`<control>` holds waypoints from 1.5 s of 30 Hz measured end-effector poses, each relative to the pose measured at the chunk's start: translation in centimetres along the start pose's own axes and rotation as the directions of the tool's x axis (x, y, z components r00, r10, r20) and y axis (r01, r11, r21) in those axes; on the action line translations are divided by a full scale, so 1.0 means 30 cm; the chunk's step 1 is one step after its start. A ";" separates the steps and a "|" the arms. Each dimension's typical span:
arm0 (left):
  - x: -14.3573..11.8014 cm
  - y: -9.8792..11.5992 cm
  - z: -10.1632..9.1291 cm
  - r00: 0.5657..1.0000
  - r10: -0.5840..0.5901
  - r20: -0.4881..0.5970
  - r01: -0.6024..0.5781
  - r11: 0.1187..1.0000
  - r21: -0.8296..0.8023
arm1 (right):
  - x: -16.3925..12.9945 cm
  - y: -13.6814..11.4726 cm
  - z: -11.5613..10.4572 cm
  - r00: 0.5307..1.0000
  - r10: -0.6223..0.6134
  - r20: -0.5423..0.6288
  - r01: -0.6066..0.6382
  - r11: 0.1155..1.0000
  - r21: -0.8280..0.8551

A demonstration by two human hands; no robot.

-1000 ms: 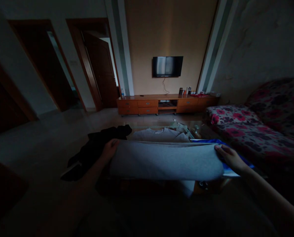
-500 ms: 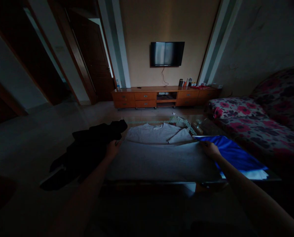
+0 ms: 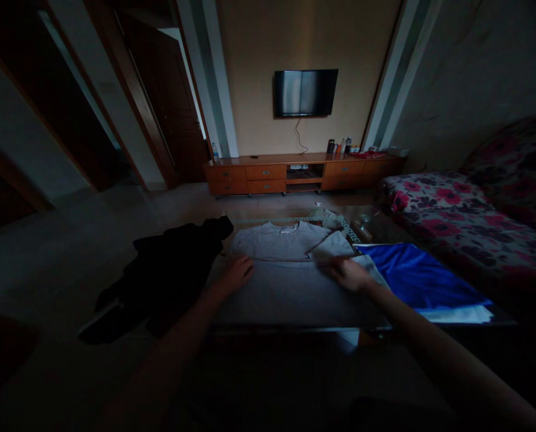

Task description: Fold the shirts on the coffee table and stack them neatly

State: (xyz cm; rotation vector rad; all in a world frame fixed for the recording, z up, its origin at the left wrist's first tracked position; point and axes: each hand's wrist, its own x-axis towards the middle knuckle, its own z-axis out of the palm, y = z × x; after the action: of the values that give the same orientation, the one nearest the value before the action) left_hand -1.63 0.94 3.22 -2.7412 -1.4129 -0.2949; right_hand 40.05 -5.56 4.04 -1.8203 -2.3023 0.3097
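Observation:
A grey T-shirt (image 3: 290, 270) lies on a low table, its lower half folded up over the chest. My left hand (image 3: 235, 273) rests flat on the folded part near its left side. My right hand (image 3: 349, 274) presses flat on the right side, close to the sleeve. Neither hand holds anything. A black garment (image 3: 169, 270) lies bunched to the left of the shirt. A blue garment (image 3: 414, 277) with a white edge lies to the right.
A floral sofa (image 3: 466, 210) stands at the right. Behind the table run a long wooden TV cabinet (image 3: 295, 174) and a wall-mounted TV (image 3: 304, 92). Dark wooden doors (image 3: 160, 102) are at the back left. The room is dim.
The lifted lower half of the grey shirt has been laid down over the upper part. Both hands let go of the hem and moved inward onto the fabric.

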 end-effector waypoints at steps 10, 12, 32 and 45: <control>-0.016 0.065 0.125 0.998 -0.055 -0.007 0.054 0.994 -0.094 | 0.040 -0.095 0.149 0.995 0.090 -0.030 -0.093 0.993 -0.077; -0.024 0.044 0.127 0.995 -0.103 0.019 0.104 0.990 -0.093 | 0.041 -0.076 0.165 0.995 0.098 -0.018 -0.099 0.990 -0.097; -0.103 0.151 0.079 0.989 -0.090 -0.120 0.083 0.994 -0.066 | 0.014 -0.139 0.176 0.906 0.406 -0.116 -0.421 0.888 -0.183; -0.180 0.346 0.128 0.994 0.054 0.092 -0.041 0.990 -0.132 | -0.078 -0.518 0.311 0.997 -0.053 -0.052 0.050 0.998 -0.047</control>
State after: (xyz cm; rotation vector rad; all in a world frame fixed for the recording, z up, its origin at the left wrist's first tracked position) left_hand 4.30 -8.98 -1.05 -2.9260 -1.3944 -0.2669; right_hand 23.50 -11.73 -0.63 -1.7643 -2.3340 0.2010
